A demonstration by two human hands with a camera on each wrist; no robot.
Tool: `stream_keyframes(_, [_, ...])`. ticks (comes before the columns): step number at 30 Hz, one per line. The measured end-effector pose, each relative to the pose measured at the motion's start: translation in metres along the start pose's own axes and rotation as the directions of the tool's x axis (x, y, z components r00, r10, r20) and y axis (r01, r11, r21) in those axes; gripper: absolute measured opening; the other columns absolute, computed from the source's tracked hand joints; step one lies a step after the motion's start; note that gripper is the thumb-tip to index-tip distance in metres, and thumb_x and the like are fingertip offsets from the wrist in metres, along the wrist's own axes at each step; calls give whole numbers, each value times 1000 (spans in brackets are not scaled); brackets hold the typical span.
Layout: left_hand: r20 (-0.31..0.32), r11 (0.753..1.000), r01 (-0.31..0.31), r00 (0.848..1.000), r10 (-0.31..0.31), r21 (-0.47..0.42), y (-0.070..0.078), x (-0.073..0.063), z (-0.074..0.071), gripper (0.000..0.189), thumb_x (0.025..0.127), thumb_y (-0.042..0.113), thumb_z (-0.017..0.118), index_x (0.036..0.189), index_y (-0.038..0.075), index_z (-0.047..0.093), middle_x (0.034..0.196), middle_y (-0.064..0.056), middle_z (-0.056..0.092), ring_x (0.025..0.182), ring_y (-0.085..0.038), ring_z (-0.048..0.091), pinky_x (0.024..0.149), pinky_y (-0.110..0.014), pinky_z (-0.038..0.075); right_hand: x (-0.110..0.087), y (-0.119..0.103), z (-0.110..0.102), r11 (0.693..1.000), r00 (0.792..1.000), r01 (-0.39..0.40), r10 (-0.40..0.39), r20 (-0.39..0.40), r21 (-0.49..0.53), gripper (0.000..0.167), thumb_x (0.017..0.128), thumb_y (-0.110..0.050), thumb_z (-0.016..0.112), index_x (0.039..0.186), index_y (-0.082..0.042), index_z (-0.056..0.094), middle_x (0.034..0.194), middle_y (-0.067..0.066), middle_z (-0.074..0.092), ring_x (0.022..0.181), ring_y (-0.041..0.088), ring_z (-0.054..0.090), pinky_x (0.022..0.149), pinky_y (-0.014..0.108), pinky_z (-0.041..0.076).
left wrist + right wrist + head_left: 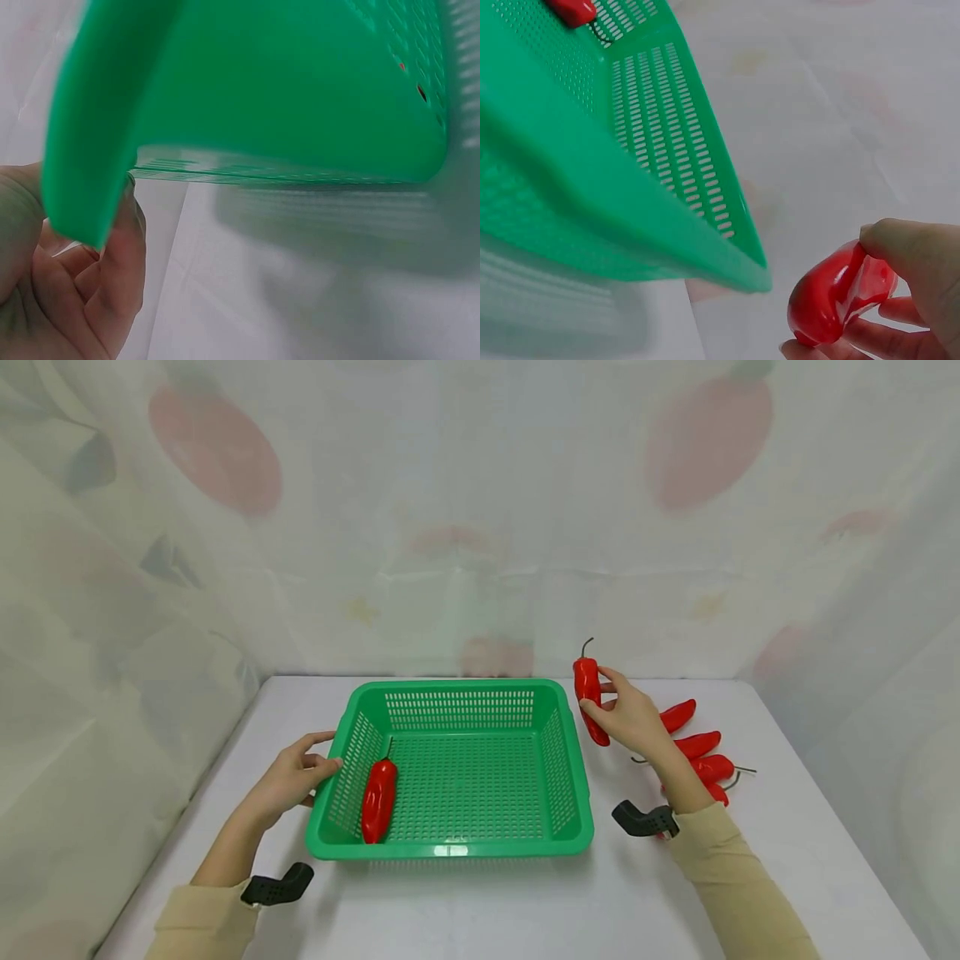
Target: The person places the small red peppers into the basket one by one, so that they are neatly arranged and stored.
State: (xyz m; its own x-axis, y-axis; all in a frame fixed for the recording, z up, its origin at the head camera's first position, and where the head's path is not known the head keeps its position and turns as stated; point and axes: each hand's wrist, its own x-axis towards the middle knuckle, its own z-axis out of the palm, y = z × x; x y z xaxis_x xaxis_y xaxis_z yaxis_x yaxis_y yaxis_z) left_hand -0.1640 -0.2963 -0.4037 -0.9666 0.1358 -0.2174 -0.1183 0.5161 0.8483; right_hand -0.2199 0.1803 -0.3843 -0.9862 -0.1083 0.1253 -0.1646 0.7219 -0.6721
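A green plastic basket point(450, 852) with slotted walls stands on the white table. My left hand point(288, 779) grips its left rim, thumb on the near side and fingers tucked around the edge; the left wrist view shows the fingers point(124, 262) curled beneath the rim. Inside the basket, along the left wall, lies one red chili pepper point(379, 802), stem toward the back. Just beyond the right rim my right hand point(630, 714) pinches another red chili pepper point(587, 683) between thumb and fingers, its stem pointing up. In the right wrist view this pepper point(821, 300) appears beside the basket's corner.
Several more red chili peppers point(697, 745) lie in a loose group on the table's right side, partly hidden by my right forearm. A pale printed cloth point(450, 593) hangs behind the table and along both sides. Each wrist carries a black camera mount point(277, 887).
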Motion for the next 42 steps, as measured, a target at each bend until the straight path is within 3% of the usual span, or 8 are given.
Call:
stream_keyframes(27, [-2, 1000, 7, 1000, -7, 6, -2, 2, 0, 64, 93, 24, 54, 145, 7, 20, 89, -18, 58, 71, -24, 65, 59, -40, 56, 17, -48, 20, 989, 994, 102, -106, 32, 108, 68, 85, -26, 65, 141, -5, 32, 120, 18, 56, 88, 28, 62, 64, 37, 57])
stream_keyframes(42, [0, 1000, 6, 1000, -6, 19, -6, 5, 0, 64, 93, 24, 54, 145, 7, 20, 90, -17, 58, 72, -23, 64, 59, -39, 56, 18, -67, 39, 982, 990, 96, -112, 87, 165, 68, 86, -28, 63, 142, -9, 30, 122, 13, 56, 83, 23, 63, 61, 31, 56])
